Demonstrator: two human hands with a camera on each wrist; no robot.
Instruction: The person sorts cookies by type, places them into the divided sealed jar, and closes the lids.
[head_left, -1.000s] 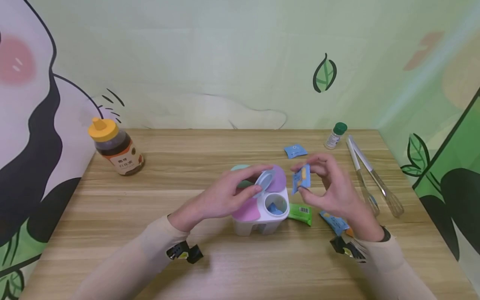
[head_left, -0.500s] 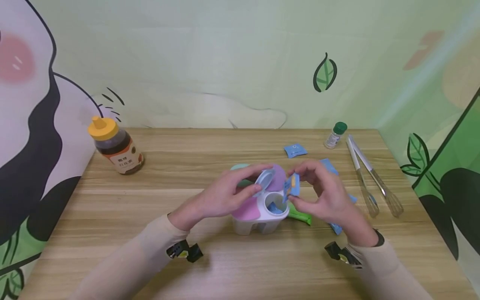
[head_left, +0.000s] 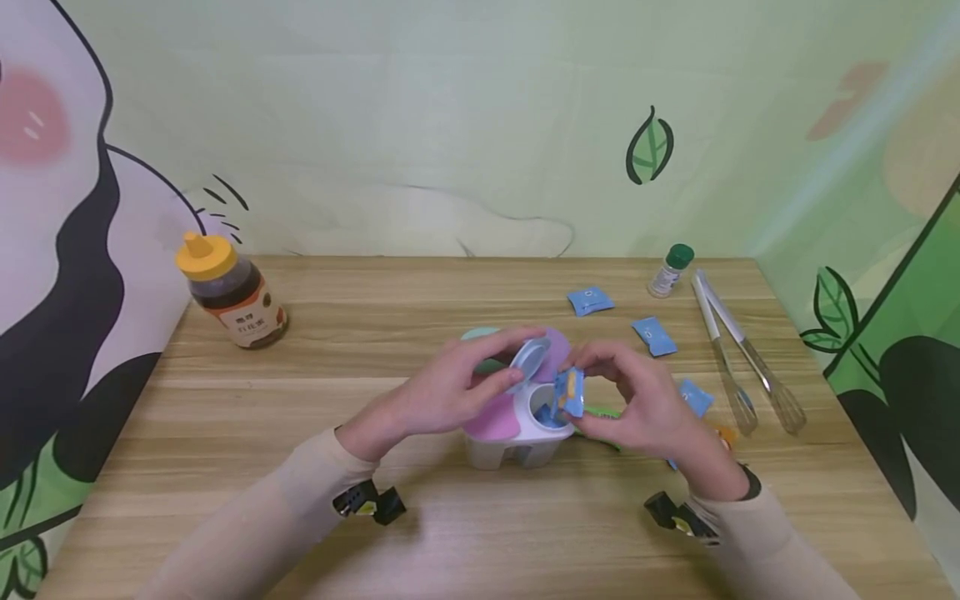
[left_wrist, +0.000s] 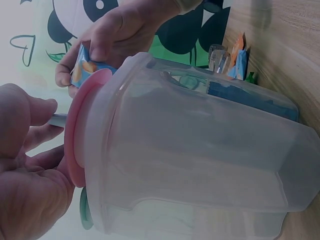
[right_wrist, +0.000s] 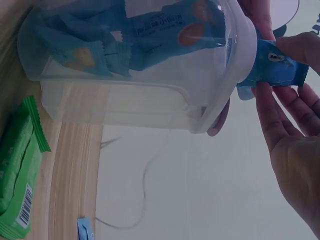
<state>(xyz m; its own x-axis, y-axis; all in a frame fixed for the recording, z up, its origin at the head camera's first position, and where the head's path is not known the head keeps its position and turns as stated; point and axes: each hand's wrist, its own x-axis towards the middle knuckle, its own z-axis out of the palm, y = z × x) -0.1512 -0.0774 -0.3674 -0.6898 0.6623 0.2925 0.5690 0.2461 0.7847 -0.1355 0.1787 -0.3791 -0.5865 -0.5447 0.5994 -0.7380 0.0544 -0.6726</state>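
A white storage box (head_left: 517, 450) with several lidded compartments stands on the table. My left hand (head_left: 450, 392) pinches its light blue lid (head_left: 531, 358), which is tipped up. Right beside it, my right hand (head_left: 637, 396) pinches a small blue snack packet (head_left: 568, 393) at the opening of the uncovered compartment. The right wrist view shows this packet (right_wrist: 277, 67) at the rim, with more blue packets (right_wrist: 175, 35) inside the clear wall. Pink (head_left: 495, 419), purple (head_left: 553, 354) and green (head_left: 480, 335) lids cover the other compartments.
Blue packets (head_left: 591, 301) (head_left: 655, 336) lie behind and right of the box, with a green packet (right_wrist: 20, 170) beside it. An orange packet (head_left: 726, 435) is partly hidden. A yellow-capped syrup bottle (head_left: 243, 304) stands left; a green-capped jar (head_left: 670, 273) and a whisk (head_left: 776, 392) are right.
My right hand has moved left and down, bringing the blue packet from beside the box to the opening. The left hand keeps the lid raised in the same place.
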